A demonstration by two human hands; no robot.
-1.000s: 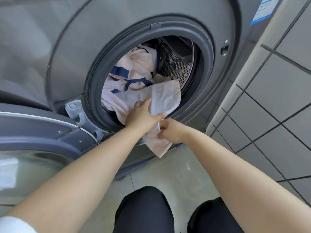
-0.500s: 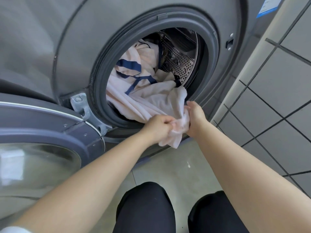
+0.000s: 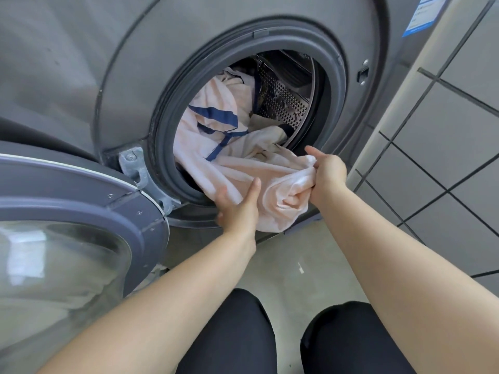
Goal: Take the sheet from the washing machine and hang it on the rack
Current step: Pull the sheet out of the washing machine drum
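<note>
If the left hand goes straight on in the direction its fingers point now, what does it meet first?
The left hand points up and toward the drum opening, and the pale sheet lies right against it, so it would likely meet more sheet first. Behind that comes the grey door seal, though depth is unclear.

1. Only printed item: white sticker w/ blue border [image 3: 420, 14] on the washing machine [image 3: 81, 63] front panel, at approx 1 o'clock from the door opening, cut off by the frame's top edge.
2. Sticker carries a few rows of small dark print – too small and blurred to read.
3. No other legible txt, brand, nos. or signs.
</note>
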